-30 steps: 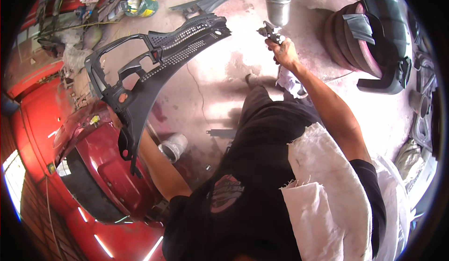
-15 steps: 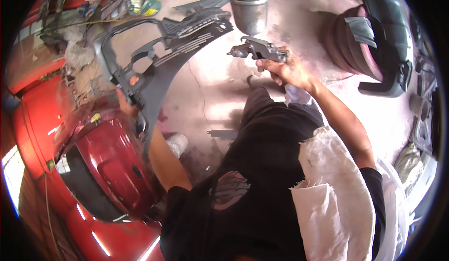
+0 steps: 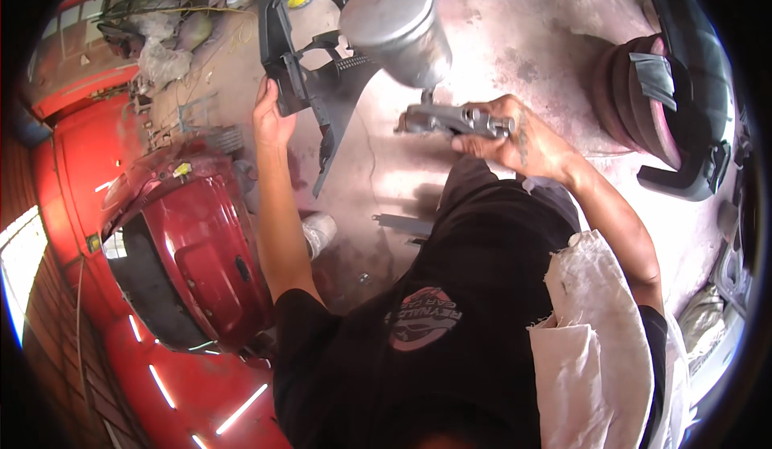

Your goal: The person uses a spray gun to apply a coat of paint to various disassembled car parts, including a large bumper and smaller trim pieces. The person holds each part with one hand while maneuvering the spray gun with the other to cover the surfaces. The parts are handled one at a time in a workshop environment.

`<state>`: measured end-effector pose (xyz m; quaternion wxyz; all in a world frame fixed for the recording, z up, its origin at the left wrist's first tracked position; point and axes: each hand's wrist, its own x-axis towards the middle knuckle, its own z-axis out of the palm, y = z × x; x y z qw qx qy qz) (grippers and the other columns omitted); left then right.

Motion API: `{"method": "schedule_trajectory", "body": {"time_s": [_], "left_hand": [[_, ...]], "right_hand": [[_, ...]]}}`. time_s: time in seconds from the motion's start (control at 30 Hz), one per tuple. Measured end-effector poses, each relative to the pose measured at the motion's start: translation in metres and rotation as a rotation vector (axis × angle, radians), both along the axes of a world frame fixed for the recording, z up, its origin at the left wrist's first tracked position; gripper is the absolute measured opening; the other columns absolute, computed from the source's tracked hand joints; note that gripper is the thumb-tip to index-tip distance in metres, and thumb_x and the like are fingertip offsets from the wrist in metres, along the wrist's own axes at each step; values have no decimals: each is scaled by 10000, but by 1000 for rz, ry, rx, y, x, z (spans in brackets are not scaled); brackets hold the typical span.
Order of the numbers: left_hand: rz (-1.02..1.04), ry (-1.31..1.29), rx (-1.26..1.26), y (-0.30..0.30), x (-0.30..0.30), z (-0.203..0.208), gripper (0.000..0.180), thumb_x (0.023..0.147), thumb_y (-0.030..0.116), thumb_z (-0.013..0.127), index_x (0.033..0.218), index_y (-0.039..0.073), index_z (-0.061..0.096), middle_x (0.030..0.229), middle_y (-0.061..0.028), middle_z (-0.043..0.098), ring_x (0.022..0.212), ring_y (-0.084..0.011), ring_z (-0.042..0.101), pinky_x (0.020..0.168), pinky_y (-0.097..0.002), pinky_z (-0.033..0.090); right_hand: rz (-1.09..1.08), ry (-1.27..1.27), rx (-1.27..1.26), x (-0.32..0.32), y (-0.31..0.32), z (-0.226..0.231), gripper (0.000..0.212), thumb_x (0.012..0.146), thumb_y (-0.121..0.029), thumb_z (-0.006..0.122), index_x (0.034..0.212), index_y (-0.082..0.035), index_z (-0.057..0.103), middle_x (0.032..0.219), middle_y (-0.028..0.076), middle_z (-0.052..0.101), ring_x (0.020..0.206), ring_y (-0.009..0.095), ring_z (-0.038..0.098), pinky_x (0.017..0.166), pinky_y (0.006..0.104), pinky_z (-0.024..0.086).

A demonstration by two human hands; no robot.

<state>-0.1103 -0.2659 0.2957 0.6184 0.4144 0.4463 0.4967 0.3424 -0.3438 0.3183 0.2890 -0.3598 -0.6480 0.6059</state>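
One lidded metal cup [image 3: 398, 35], contents hidden, right grip [image 3: 523, 139] around spray gun [image 3: 446, 119], left grip [image 3: 273, 119] holding panel [image 3: 338, 99]

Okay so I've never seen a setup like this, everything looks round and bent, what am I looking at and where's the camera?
There's no robot here, just a person using bare hands. The view comes from a wide fisheye camera on the person's head, looking down, so straight edges curve. The left hand holds a dark panel by its edge, off the floor. The right hand grips what looks like a spray gun, with a lidded metal cup above it. On the floor, past the left forearm, is a whitish container. A glossy dark red car part is farther left, and a pale cloth hangs on the person's right side.
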Motion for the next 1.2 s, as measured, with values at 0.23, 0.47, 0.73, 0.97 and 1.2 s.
{"method": "schedule_trajectory", "body": {"time_s": [0.23, 0.47, 0.73, 0.97, 1.2], "left_hand": [[-94, 81, -187, 12, -4, 6, 363, 1065, 208, 538, 1376, 20, 523, 1297, -109, 643, 1219, -244, 617, 1078, -413, 465], [-244, 187, -215, 26, -1, -11, 416, 1065, 256, 546, 1399, 10, 509, 1324, -136, 634, 1232, -262, 616, 1092, -430, 463], [-63, 150, -199, 30, 34, -9, 376, 1079, 285, 514, 1338, 16, 558, 1232, -155, 684, 1155, -271, 659, 1021, -425, 507], [44, 66, -135, 23, 12, -41, 372, 1097, 331, 448, 1302, 53, 586, 1160, -103, 706, 1054, -229, 670, 920, -388, 527], [255, -2, -325, 14, 3, -66, 411, 1104, 374, 430, 1252, 48, 632, 1056, -74, 730, 887, -164, 685, 714, -269, 533]], "right_hand": [[80, -71, 25, 1, 4, 8, 306, 936, -286, 729, 974, 16, 699, 664, 126, 612, 625, 214, 539, 665, 393, 470], [-27, -241, -57, -5, 24, 24, 477, 940, -273, 696, 1294, 42, 645, 1097, 290, 717, 1060, 405, 703, 949, 427, 545], [155, -143, -49, 8, -3, 18, 419, 930, -247, 736, 1242, 28, 682, 1050, 267, 730, 983, 377, 723, 879, 420, 558], [141, -133, -339, 17, -10, 14, 496, 916, -354, 769, 1270, -16, 692, 1047, 203, 754, 1002, 293, 721, 901, 388, 547], [87, -29, -438, 20, -2, 26, 626, 893, -449, 784, 1301, 10, 664, 1024, 202, 748, 1009, 305, 711, 930, 384, 532]]}}
